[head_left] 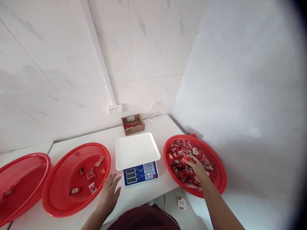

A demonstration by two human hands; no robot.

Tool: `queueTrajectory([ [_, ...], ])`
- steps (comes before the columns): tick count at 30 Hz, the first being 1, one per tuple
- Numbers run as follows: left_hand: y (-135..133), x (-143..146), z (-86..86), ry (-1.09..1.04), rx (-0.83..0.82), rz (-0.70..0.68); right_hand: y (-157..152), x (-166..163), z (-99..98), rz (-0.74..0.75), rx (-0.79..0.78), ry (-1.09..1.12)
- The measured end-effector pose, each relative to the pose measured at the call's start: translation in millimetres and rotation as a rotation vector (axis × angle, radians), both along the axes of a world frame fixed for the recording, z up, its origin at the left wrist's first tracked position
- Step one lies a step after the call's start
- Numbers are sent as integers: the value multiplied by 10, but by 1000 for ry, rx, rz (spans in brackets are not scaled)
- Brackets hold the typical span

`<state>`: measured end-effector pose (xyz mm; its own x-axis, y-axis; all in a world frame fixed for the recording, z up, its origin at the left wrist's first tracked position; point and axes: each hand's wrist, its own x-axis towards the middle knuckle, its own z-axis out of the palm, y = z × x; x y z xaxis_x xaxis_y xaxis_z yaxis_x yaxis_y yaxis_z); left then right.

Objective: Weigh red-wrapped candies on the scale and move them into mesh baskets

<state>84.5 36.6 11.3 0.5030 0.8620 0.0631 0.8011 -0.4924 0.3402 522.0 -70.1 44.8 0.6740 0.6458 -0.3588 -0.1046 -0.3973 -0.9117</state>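
Observation:
My left hand [109, 193] is open, fingers spread, beside the rim of a red plastic basket [77, 209] that holds several small wrapped candies [91, 174]. My right hand [198, 169] reaches into another red basket [222, 174], heaped with red candy packets [177, 172]. Its fingers are closed around a red candy packet [184, 159] at the top of the heap; the palm side is hidden. Between the two hands stands a weighing scale with a bare white tray [136, 150] and a blue keypad panel [141, 174].
A third red basket [45, 159] with a few packets is at the far left. Behind the scale sit a cardboard box [135, 129] with red items and a clear bottle [151, 114]. A wall socket [115, 108] is above. A grey-white wall [249, 95] closes the right side.

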Motion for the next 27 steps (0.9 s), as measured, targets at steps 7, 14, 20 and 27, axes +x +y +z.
queueTrajectory([
  [7, -13, -283, 57, -3, 18, 60, 688, -734, 267, 377, 103, -11],
  [14, -72, -642, 94, 9, 19, 146, 1473, -1635, 131, 759, 119, 45],
  [20, -114, -850, 126, 0, -11, 191, 1733, -1649, -137, 621, -149, -186],
  [27, -142, -987, 47, -22, 31, 198, 1903, -1497, -286, 388, -83, -311],
])
